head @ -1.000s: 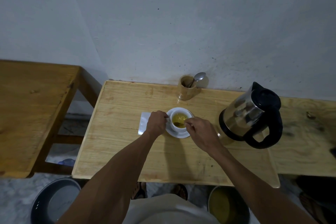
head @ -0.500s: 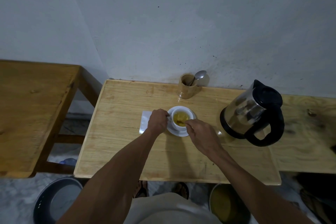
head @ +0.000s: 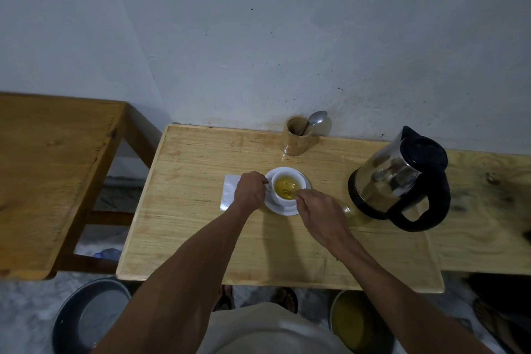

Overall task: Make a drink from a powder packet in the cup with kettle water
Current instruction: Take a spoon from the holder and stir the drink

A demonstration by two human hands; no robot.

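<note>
Two hands at the cup point(head: 284, 187), mid-bench. Cup is white, sits on a white saucer point(head: 283, 208), holds yellow liquid.

Left hand point(head: 249, 191): fingers curled together at the cup's left side, at the handle; the contact itself is hidden by the knuckles, so I can't tell how firm the grip is.

Right hand point(head: 319, 214): fingers pinched together at the cup's near-right rim, on what looks like a thin spoon handle dipping into the liquid. Too small and blurred to confirm the spoon outline.

Packet point(head: 228, 192): white, flat on the bench point(head: 195, 210), just left of the saucer, partly under the left hand.

Kettle point(head: 399, 178): steel body, black lid and handle, upright on the bench well right of the cup, handle toward the near side. Not touched by either hand.

Wooden holder point(head: 298, 136): at the back edge near the wall, behind the cup, with one metal spoon point(head: 314, 119) standing bowl-up in it.

Second wooden table point(head: 48, 169) to the left, apart from the bench. Dark basin point(head: 86, 319) on the floor near left; another container point(head: 359, 322) with yellowish contents on the floor near right.
</note>
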